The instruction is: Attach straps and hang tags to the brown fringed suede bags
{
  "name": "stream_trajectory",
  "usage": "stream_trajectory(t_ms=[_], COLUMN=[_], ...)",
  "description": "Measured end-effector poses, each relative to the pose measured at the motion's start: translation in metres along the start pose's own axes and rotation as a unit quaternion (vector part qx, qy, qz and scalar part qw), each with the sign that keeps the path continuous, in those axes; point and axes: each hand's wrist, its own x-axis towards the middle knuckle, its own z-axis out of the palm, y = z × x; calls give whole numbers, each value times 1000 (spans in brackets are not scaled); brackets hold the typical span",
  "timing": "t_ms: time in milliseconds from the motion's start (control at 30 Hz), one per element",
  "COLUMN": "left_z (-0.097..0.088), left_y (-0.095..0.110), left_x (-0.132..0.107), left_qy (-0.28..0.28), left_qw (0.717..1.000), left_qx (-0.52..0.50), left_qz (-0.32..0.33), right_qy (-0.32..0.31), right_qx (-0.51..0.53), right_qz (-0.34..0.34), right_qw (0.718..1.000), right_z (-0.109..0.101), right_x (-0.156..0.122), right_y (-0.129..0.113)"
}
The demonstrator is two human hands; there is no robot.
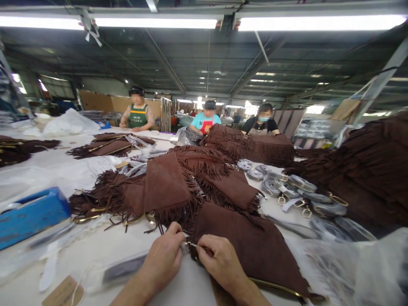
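Both my hands meet at the near left corner of a dark brown suede bag [239, 238] with a gold zipper along its near edge. My left hand [167, 253] is closed in a pinch just left of that corner, and what its fingers hold is too small to name. Closed as well, my right hand [219, 257] pinches at the corner, by a small shiny metal piece [189, 244] that shows between the two hands. Beneath my left wrist lies a dark strip in clear plastic [124, 270]. A brown card tag [63, 292] with a white string lies at the lower left.
More fringed brown bags [165, 182] are piled ahead, and a taller stack [366, 170] rises at right. Coiled straps [296, 187] in plastic lie between. A blue tape dispenser [35, 216] stands left. Several co-workers, one in a green apron [138, 117], are across the table.
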Motion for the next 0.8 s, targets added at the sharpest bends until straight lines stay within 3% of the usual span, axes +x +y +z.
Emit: stream_trajectory(t_ms=[267, 800], left_z=[-7, -14], left_y=[7, 5], left_x=[-1, -10], left_qy=[17, -2], left_qw=[1000, 997], left_qx=[-14, -67], left_qz=[8, 37], right_qy=[3, -29], right_qx=[34, -31], right_qz=[-22, -50], right_qw=[999, 998], right_z=[-4, -8], right_x=[-1, -1], right_y=[-3, -12])
